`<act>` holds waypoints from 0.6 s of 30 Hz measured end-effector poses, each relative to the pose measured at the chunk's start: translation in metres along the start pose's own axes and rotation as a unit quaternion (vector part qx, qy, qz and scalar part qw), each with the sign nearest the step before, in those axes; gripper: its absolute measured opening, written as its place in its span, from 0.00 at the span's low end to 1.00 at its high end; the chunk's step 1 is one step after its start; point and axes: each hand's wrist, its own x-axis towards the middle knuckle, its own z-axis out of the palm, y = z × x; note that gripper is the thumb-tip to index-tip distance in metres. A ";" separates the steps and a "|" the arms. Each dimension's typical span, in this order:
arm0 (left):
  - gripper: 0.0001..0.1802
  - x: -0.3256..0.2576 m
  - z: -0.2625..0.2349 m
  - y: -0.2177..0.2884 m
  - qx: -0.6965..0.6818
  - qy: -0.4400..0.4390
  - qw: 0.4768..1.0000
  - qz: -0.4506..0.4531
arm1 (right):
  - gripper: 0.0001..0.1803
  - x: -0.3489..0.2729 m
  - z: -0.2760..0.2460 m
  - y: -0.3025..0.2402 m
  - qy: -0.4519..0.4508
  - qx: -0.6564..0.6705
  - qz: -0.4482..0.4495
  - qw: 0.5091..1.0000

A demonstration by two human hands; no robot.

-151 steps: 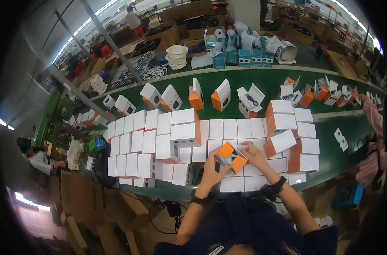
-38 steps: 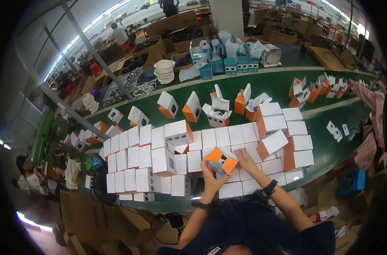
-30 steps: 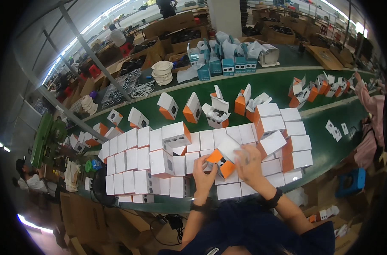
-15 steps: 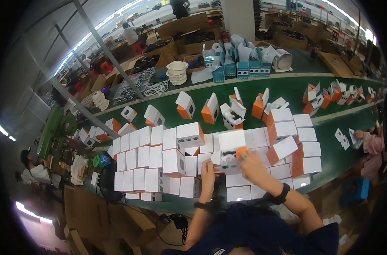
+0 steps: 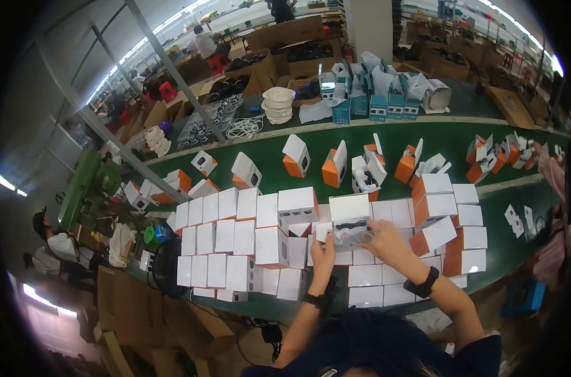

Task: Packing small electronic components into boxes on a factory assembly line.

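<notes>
My left hand point(image 5: 323, 250) and my right hand point(image 5: 386, 237) both grip a small white box point(image 5: 350, 221) with its lid flap raised. A dark item in clear wrapping shows inside it. I hold the box just above a wide field of closed white boxes point(image 5: 235, 239) laid in rows on the near table. To the right stand stacked white and orange boxes point(image 5: 445, 220). A black band sits on each wrist.
A green conveyor belt point(image 5: 461, 135) runs behind, carrying several open orange and white boxes point(image 5: 335, 164). Blue boxes point(image 5: 376, 103) and a stack of white rings point(image 5: 278, 103) lie beyond it. A seated person point(image 5: 53, 245) is at far left; small leaflets point(image 5: 517, 217) lie at right.
The orange and white box I held over the rows has been turned; its white lid now stands up and the wrapped dark item shows inside. The view has shifted slightly.
</notes>
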 end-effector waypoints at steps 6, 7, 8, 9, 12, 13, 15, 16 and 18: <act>0.16 -0.002 -0.001 0.002 -0.254 -0.051 0.945 -0.201 | 0.13 -0.015 0.012 -0.015 0.126 -0.078 0.101 0.984; 0.15 -0.004 0.000 0.005 -0.311 -0.061 0.919 -0.234 | 0.13 -0.020 0.019 -0.017 0.125 -0.080 0.103 0.984; 0.14 -0.005 -0.001 0.006 -0.368 -0.067 0.889 -0.265 | 0.13 -0.023 0.029 -0.018 0.139 -0.040 0.141 0.979; 0.14 -0.004 -0.003 0.001 -0.368 -0.066 0.889 -0.265 | 0.14 -0.025 0.037 -0.018 0.152 0.000 0.178 0.972; 0.12 0.001 -0.011 -0.009 -0.428 -0.126 0.827 -0.343 | 0.12 -0.029 0.054 -0.013 0.103 0.163 0.269 0.944; 0.11 0.003 -0.013 -0.002 -0.428 -0.147 0.814 -0.364 | 0.12 -0.029 0.054 -0.011 0.103 0.162 0.270 0.944; 0.10 0.006 -0.016 -0.003 -0.427 -0.172 0.800 -0.385 | 0.11 -0.029 0.051 -0.007 0.037 0.028 0.212 0.976; 0.11 0.007 -0.022 -0.015 -0.440 -0.189 0.781 -0.400 | 0.11 -0.021 0.036 -0.015 0.036 0.031 0.208 0.977; 0.12 0.005 -0.031 -0.018 -0.454 -0.199 0.763 -0.414 | 0.10 0.001 -0.003 -0.037 0.169 -0.161 0.117 0.965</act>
